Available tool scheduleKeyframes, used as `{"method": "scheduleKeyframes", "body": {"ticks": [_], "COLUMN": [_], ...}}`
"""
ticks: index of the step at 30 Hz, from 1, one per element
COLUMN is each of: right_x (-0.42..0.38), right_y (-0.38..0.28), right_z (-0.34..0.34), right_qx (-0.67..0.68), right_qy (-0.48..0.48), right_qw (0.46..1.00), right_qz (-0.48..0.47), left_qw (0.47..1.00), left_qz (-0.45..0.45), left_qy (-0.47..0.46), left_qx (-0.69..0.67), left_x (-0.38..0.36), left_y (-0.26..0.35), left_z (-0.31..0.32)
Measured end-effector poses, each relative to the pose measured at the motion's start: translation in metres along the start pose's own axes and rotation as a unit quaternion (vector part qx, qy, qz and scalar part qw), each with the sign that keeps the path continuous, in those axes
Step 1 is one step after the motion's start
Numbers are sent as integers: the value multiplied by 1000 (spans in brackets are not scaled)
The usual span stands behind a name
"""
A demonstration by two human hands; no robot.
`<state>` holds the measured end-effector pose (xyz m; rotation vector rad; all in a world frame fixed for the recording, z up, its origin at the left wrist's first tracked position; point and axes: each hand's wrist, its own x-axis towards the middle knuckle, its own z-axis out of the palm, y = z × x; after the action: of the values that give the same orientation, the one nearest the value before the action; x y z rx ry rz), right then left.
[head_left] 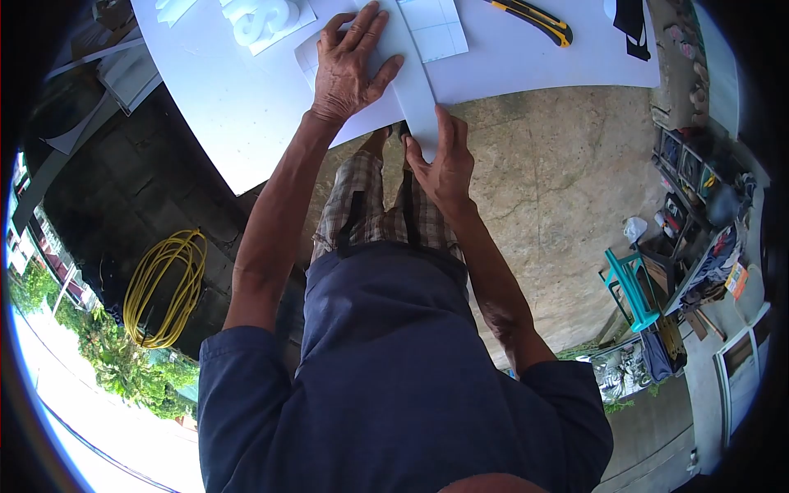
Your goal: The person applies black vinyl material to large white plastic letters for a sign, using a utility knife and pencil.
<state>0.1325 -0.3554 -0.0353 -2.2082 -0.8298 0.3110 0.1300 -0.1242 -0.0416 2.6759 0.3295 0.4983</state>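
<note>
A long white strip [408,78] lies across the white tabletop [222,107], and its near end sticks out past the table's edge. My left hand [349,70] rests with fingers stretched on the strip and on the white sheet with thin blue lines [440,33] beneath it. At the overhanging end, my right hand [446,160] grips the strip between thumb and fingers. A yellow and black utility knife [538,18] lies on the table to the right. White cut-out shapes [267,20], one curved like an S, sit to the left of my left hand.
A black item [631,31] lies at the table's right corner. Coiled yellow cable [166,287] is on the left. Over the concrete floor [542,181] at right stand a turquoise stool [631,289] and a cluttered shelf [690,177].
</note>
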Motion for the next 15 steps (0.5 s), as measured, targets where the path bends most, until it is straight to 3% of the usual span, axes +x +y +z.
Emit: {"method": "scheduleKeyframes", "body": {"ticks": [15], "right_x": [3], "right_y": [2], "right_z": [0], "right_qx": [1], "right_qy": [1], "right_qw": [1000], "right_qz": [-22], "left_qw": [1000], "left_qz": [-2], "left_qy": [7], "left_qx": [-2], "left_x": [-2], "left_y": [-2], "left_z": [1]}}
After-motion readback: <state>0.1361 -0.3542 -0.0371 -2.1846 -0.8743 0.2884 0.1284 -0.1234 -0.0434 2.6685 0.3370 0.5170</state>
